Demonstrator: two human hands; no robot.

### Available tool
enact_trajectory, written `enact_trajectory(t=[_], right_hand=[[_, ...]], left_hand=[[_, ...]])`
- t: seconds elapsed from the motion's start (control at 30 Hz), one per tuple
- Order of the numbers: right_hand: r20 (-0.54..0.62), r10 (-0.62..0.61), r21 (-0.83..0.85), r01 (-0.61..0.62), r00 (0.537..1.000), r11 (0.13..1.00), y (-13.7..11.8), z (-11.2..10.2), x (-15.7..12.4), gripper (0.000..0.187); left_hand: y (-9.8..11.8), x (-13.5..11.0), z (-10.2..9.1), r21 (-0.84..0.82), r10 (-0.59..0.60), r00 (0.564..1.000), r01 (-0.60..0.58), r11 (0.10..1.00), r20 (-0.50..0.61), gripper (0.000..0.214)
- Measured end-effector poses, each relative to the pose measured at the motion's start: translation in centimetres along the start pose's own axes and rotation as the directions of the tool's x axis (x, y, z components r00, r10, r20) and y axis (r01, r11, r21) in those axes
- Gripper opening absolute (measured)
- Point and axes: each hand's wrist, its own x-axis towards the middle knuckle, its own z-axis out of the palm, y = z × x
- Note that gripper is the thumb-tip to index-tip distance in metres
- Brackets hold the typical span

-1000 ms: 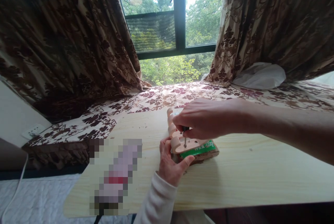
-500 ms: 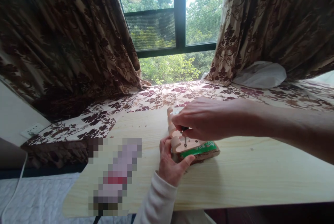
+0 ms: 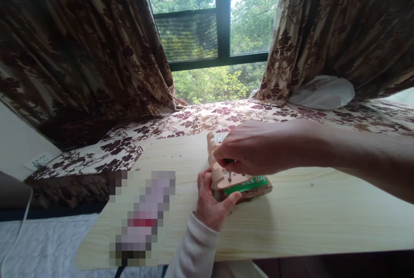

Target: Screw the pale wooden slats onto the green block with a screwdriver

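On the pale board (image 3: 307,217), near its middle, your left hand (image 3: 211,202) curls its fingers round the end of one wooden rack (image 3: 223,179), thumb pressed along the near edge. That rack lies on one green-labelled pack (image 3: 250,185). Your right hand (image 3: 255,148) pinches one screwdriver (image 3: 229,174) between thumb and fingertips, its tip on the rack. One white bag (image 3: 323,91) lies by the window, its contents hidden.

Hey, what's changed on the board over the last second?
Almost nothing. The right hand has sunk slightly over the small tool, hiding more of its dark grip; the tip stays on the wooden hook piece. The left hand still clasps that piece and the green-labelled block on the board.
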Motion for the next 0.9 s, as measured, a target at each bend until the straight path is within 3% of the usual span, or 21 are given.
enact_trajectory(t=[0.23,0.43,0.73,0.9], right_hand=[[-0.074,0.105,0.007,-0.104,0.992,0.994,0.8,0.9,0.3,0.025],[-0.031,0.05,0.026,-0.049,0.998,0.998,0.3,0.1,-0.3,0.016],[-0.035,0.126,0.04,-0.125,0.991,0.991,0.9,0.8,-0.1,0.022],[0.003,0.065,0.052,-0.065,0.998,0.997,0.7,-0.1,-0.7,0.013]], left_hand=[[0.0,0.1,0.1,-0.006,0.002,1.0,-0.002,1.0,-0.017,0.044],[-0.1,0.1,0.1,0.005,0.004,1.0,-0.004,1.0,-0.015,0.048],[0.0,0.1,0.0,0.007,0.023,1.0,-0.023,1.0,-0.002,0.045],[-0.3,0.2,0.2,0.01,0.03,1.0,-0.03,1.0,-0.01,0.046]])
